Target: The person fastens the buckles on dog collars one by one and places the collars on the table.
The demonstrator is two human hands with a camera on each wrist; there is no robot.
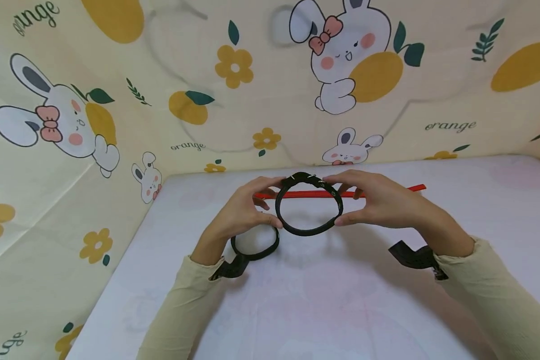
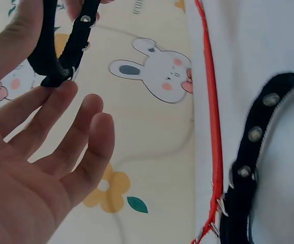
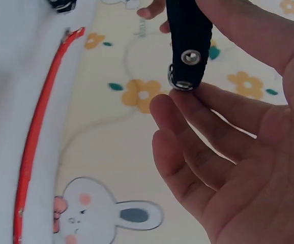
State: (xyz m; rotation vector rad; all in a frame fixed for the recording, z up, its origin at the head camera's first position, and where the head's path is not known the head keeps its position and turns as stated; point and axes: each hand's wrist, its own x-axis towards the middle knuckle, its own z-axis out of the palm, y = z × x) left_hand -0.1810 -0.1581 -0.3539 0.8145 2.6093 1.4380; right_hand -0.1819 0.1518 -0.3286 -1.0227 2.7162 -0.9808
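Two hands share one black loop in the head view: the left hand (image 1: 247,205) and the right hand (image 1: 382,200) each pinch it between thumb and fingers from opposite sides. Seen from here, the held loop (image 1: 307,232) stands up in front of the red strap (image 1: 308,194), which lies along the far part of the white surface (image 1: 297,300). A second loop (image 1: 262,255), also black, lies on the near side of the red strap, toward its left end.

In the left wrist view, thumb and fingertips grip the held loop, while the last two fingers stand clear of it. The second loop shows a row of metal eyelets (image 2: 255,134), just beside the red strap.

In the right wrist view, the thumb lies along the held loop and fingertips touch it by a metal ring (image 3: 173,77), well apart from the red strap.

Since only thumbs and fingertips carry the held loop, a slip on either side would probably let it swing or drop onto the red strap. Uneven pulling could twist it out of round, and lowering it carelessly beside the red strap might catch its hardware on the second loop.
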